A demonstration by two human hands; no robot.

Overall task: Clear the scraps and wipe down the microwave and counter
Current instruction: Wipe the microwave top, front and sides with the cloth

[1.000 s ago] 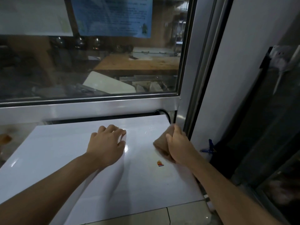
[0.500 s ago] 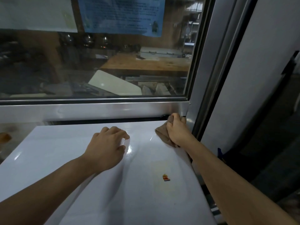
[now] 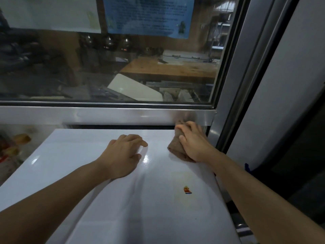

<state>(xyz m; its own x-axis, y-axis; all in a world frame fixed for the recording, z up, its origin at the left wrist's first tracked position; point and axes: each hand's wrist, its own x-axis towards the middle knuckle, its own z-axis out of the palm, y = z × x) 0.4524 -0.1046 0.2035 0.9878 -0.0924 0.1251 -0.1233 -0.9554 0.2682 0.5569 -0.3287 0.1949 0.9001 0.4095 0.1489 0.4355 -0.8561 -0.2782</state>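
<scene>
View from the head camera, looking down on the glossy white top of the microwave (image 3: 123, 199). The right hand (image 3: 193, 143) rests at the far right corner of that top, its fingers curled around a bunched brown cloth (image 3: 175, 147); the thumb lies along the near side of the cloth, and the upper end of the cloth reaches up to touch the metal window frame (image 3: 123, 115) just behind the appliance. The lower part of the cloth lies pressed on the white surface beneath the palm. The left hand (image 3: 123, 154) sits palm down near the middle of the far half of the top, fingers loosely bent and slightly apart, the fingertips touching the surface and holding nothing. The two hands are near each other but apart, with a bright reflection on the surface between them. A small red, orange and blue sticker (image 3: 187, 190) lies on the top nearer the camera, in front of the right hand, surrounded by a faint yellowish stain. Behind the frame, a glass pane (image 3: 70, 67) carries a blue notice (image 3: 147, 14) and a white sheet (image 3: 49, 13).
</scene>
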